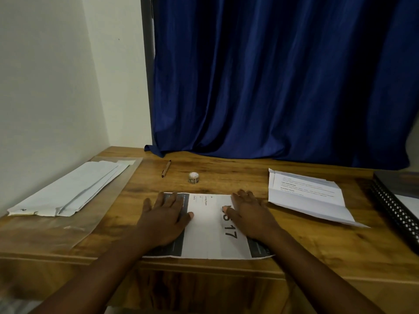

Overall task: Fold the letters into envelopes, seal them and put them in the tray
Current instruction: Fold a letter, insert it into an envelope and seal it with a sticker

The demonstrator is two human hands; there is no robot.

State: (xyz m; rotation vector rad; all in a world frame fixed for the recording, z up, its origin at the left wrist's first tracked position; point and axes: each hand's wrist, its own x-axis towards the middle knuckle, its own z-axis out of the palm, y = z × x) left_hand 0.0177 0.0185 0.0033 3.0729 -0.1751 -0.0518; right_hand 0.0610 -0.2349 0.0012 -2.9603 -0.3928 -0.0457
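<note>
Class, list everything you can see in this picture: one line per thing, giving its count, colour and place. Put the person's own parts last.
printed letter: one, white with dark bands, front centre of desk, under both hands
envelopes: a few, white, stacked at left on a clear plastic sheet
folded sheet: one, white, at right
pen: one, brown, behind the letter
sticker roll: one, pale, beside the pen
tray: one, black mesh, far right
desk: one, wooden
curtain: one, blue, behind
left hand: flat on letter
right hand: flat on letter
</note>
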